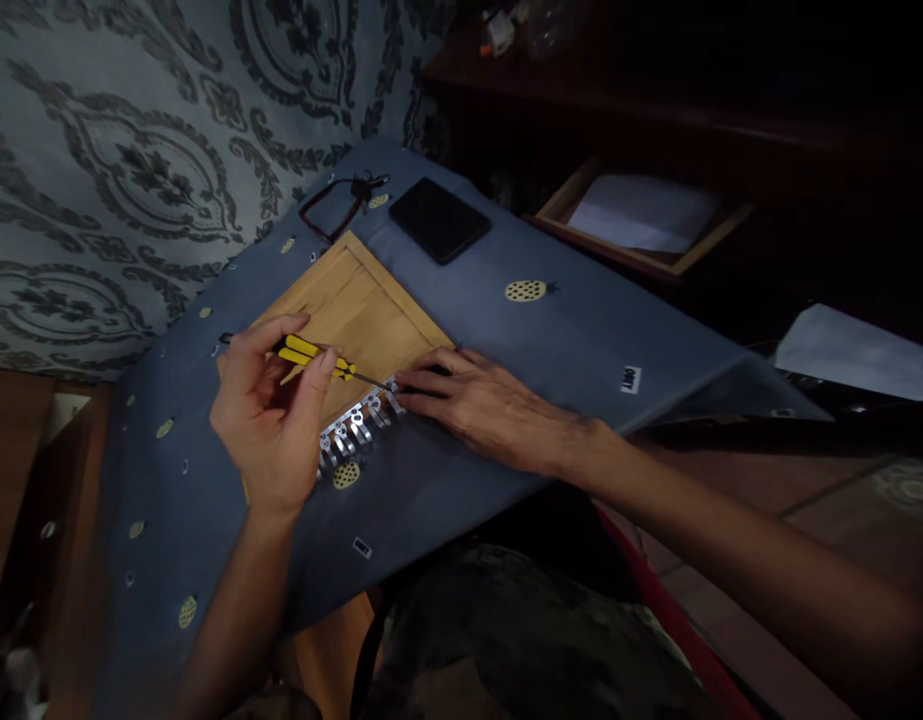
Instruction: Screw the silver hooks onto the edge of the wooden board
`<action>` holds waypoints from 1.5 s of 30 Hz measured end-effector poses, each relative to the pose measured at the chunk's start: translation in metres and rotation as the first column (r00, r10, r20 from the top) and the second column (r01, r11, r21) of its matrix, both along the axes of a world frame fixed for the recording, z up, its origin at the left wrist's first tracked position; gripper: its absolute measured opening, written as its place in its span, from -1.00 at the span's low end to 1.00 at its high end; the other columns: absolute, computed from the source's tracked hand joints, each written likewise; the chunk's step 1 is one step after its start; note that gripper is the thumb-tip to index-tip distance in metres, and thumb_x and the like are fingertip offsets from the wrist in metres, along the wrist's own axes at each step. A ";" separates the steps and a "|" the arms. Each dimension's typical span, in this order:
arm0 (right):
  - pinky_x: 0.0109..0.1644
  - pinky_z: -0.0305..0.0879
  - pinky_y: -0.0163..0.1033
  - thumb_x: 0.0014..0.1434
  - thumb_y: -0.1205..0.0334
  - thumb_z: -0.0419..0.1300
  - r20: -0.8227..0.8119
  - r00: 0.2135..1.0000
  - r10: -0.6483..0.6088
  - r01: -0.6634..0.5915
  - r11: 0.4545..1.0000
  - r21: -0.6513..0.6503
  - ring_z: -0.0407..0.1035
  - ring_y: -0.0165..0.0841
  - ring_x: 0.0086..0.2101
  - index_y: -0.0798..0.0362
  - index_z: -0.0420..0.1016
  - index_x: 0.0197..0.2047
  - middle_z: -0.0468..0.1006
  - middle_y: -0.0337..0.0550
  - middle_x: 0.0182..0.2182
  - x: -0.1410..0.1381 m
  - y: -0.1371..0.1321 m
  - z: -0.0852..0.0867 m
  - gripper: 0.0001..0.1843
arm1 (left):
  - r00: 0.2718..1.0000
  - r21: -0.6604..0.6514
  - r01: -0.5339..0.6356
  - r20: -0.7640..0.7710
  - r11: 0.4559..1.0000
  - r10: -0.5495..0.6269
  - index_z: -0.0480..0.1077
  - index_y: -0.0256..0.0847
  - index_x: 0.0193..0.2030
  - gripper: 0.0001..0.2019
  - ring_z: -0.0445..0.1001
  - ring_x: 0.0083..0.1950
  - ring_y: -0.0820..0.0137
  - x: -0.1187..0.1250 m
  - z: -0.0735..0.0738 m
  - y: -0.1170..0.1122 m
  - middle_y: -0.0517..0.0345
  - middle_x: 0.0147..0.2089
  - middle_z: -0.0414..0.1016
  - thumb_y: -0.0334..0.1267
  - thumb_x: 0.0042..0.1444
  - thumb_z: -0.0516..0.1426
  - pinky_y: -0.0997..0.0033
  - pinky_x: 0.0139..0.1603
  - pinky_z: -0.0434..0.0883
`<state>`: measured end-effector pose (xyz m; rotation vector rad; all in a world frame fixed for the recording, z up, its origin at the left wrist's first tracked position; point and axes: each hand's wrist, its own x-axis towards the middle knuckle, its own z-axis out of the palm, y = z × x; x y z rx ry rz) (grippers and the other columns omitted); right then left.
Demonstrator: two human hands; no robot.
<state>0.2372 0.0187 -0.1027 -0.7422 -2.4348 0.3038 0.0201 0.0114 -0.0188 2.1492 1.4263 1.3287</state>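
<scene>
My left hand (270, 415) is closed around the yellow and black handle of a screwdriver (318, 358). Its thin shaft slants down to the right, and the tip meets the far end of a silver metal hook rack (356, 428). This rack runs along the near edge of a framed wooden board (356, 305). My right hand (476, 405) lies over the board's right corner, fingers stretched out and pressed on the rack's end. Whether those fingertips pinch anything small cannot be made out.
Beyond the board lie a black phone (440, 220) and a pair of glasses (333, 208). A blue pineapple-print cloth (581, 340) covers the table. At the right back, an open drawer (641, 215) holds white paper. Patterned fabric (161, 170) hangs at the left.
</scene>
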 end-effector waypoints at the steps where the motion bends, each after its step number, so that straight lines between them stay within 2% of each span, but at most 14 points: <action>1: 0.11 0.31 0.01 0.27 0.50 0.17 -0.001 1.000 -0.002 0.002 1.000 0.000 0.31 -0.09 0.12 0.09 0.53 0.16 0.58 -0.02 0.17 0.000 0.000 0.000 -0.59 | 0.999 0.029 -0.025 0.037 0.999 0.024 0.46 0.04 0.11 -0.69 0.65 -0.08 0.36 0.003 0.001 -0.001 0.17 0.11 0.45 -0.29 0.25 0.28 0.27 0.02 0.61; 4: 0.11 0.31 0.01 0.27 0.49 0.18 -0.011 1.000 -0.001 0.001 1.000 -0.002 0.31 -0.10 0.11 0.09 0.53 0.16 0.59 -0.01 0.16 -0.001 0.000 -0.001 -0.59 | 0.994 0.050 -0.034 0.107 0.998 0.029 0.49 -0.02 0.08 -0.72 0.69 -0.12 0.30 0.011 0.004 -0.002 0.13 0.02 0.53 -0.27 0.24 0.29 0.23 -0.01 0.64; 8: 0.13 0.31 0.05 0.27 0.50 0.17 -0.016 1.000 0.010 -0.010 1.000 -0.013 0.31 -0.09 0.12 0.09 0.51 0.19 0.58 -0.01 0.17 -0.001 0.001 -0.003 -0.56 | 0.998 0.038 -0.001 0.059 0.999 -0.002 0.43 -0.03 0.14 -0.69 0.67 -0.07 0.28 0.009 0.003 0.000 0.13 -0.09 0.59 -0.20 0.28 0.26 0.17 0.06 0.63; 12: 0.13 0.34 0.07 0.22 0.54 0.19 -0.020 1.000 0.015 -0.015 1.000 -0.011 0.31 -0.07 0.14 0.11 0.50 0.21 0.57 0.00 0.18 -0.001 0.001 -0.004 -0.50 | 0.999 0.015 -0.001 0.054 1.000 0.000 0.38 -0.05 0.17 -0.68 0.63 -0.09 0.32 0.009 -0.001 0.003 0.09 -0.08 0.57 -0.14 0.31 0.22 0.32 -0.14 0.64; 15: 0.15 0.36 0.07 0.21 0.55 0.19 -0.017 1.000 0.022 -0.023 1.000 -0.005 0.30 -0.06 0.14 0.13 0.50 0.21 0.57 0.00 0.19 -0.001 0.002 -0.005 -0.49 | 0.997 0.070 -0.076 0.039 0.995 0.073 0.43 -0.05 0.09 -0.67 0.56 -0.15 0.40 0.015 -0.002 0.004 0.11 -0.06 0.52 -0.16 0.21 0.31 0.50 -0.29 0.58; 18: 0.16 0.37 0.07 0.21 0.54 0.21 -0.022 0.999 0.033 -0.033 0.999 -0.006 0.30 -0.07 0.15 0.15 0.49 0.23 0.57 0.02 0.18 -0.001 0.002 -0.004 -0.49 | 0.995 0.120 -0.096 0.034 0.988 0.093 0.49 -0.08 0.01 -0.70 0.46 -0.27 0.49 0.019 -0.001 0.004 0.15 -0.09 0.50 -0.22 0.15 0.36 0.57 -0.37 0.53; 24: 0.19 0.36 0.04 0.25 0.51 0.19 -0.024 0.999 0.032 -0.032 0.999 -0.011 0.30 -0.10 0.15 0.09 0.49 0.23 0.58 0.00 0.18 0.000 0.002 -0.003 -0.51 | 0.998 0.042 -0.033 0.064 0.999 0.030 0.46 -0.01 0.10 -0.70 0.54 -0.18 0.41 0.018 0.002 0.002 0.11 0.01 0.51 -0.19 0.24 0.29 0.42 -0.26 0.65; 30: 0.17 0.35 0.05 0.25 0.53 0.17 -0.017 0.999 0.028 -0.028 0.999 -0.016 0.29 -0.10 0.16 0.09 0.48 0.24 0.57 0.00 0.19 -0.001 0.002 -0.005 -0.49 | 0.995 0.020 -0.027 0.093 0.999 0.025 0.47 -0.05 0.08 -0.71 0.59 -0.12 0.38 0.016 0.001 0.000 0.10 -0.06 0.56 -0.18 0.23 0.30 0.39 -0.15 0.63; 35: 0.17 0.36 0.04 0.29 0.50 0.15 0.001 1.000 0.030 -0.030 0.999 -0.017 0.29 -0.08 0.15 0.12 0.47 0.25 0.55 -0.01 0.21 -0.002 0.002 -0.004 -0.53 | 0.984 0.003 -0.016 0.176 1.000 0.016 0.46 -0.12 0.00 -0.72 0.61 -0.21 0.41 0.016 -0.001 0.003 0.17 -0.19 0.54 -0.28 0.17 0.34 0.37 -0.12 0.63; 45: 0.11 0.30 -0.02 0.38 0.44 0.08 0.031 0.999 0.040 -0.040 0.999 -0.007 0.29 -0.13 0.13 0.08 0.45 0.26 0.51 -0.08 0.27 0.000 0.002 -0.002 -0.58 | 0.977 0.015 0.070 0.202 0.997 -0.071 0.43 -0.10 0.03 -0.75 0.65 -0.17 0.40 0.014 -0.004 0.003 0.18 -0.18 0.56 -0.32 0.23 0.29 0.31 -0.07 0.67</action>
